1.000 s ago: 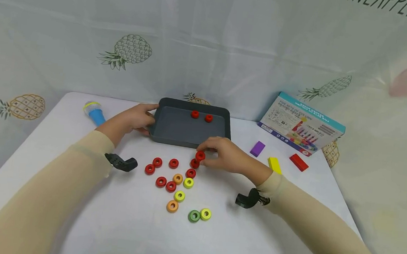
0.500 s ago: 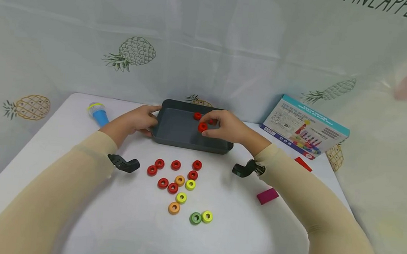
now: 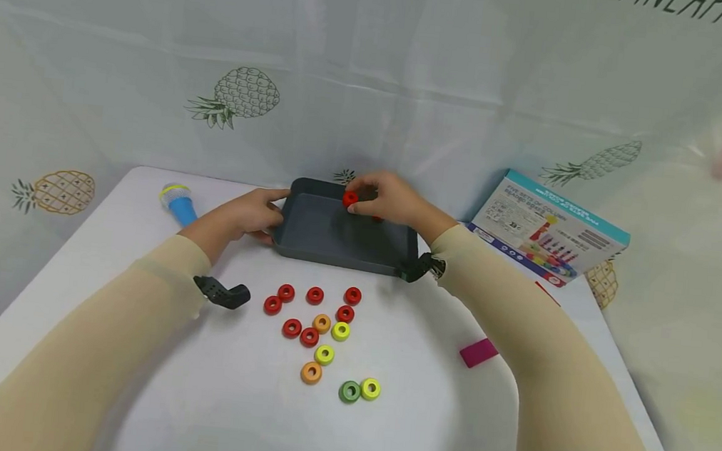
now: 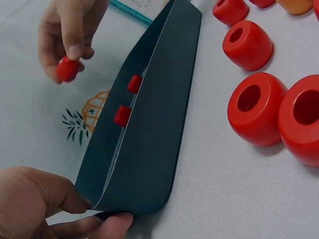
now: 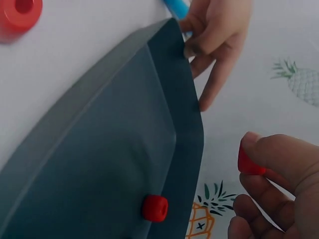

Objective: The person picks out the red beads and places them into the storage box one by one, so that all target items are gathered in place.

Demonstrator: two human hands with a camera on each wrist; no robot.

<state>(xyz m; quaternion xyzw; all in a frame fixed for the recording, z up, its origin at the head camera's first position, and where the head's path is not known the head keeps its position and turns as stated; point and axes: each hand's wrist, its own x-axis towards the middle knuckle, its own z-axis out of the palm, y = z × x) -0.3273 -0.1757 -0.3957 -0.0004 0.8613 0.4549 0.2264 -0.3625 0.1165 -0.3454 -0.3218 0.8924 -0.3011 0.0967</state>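
A dark grey tray (image 3: 332,257) sits at the back of the white table. My left hand (image 3: 258,211) grips its left rim, thumb and fingers curled over the corner (image 4: 107,211). My right hand (image 3: 359,191) hovers above the tray's far side and pinches a red ring (image 3: 350,199) between thumb and fingertips; the ring (image 5: 249,162) is clear of the tray floor. Two red rings (image 4: 134,83) lie inside along the far wall. Several red, orange, yellow and green rings (image 3: 315,294) lie loose on the table in front of the tray.
A blue toy microphone (image 3: 176,202) lies left of the tray. A picture box (image 3: 548,227) leans at the back right. Under my right forearm lies a magenta block (image 3: 479,352). A pineapple-print curtain (image 3: 243,93) closes the back.
My right hand lifted a red ring from the loose group and carried it back over the tray to its far side. The left hand has kept its hold on the rim.
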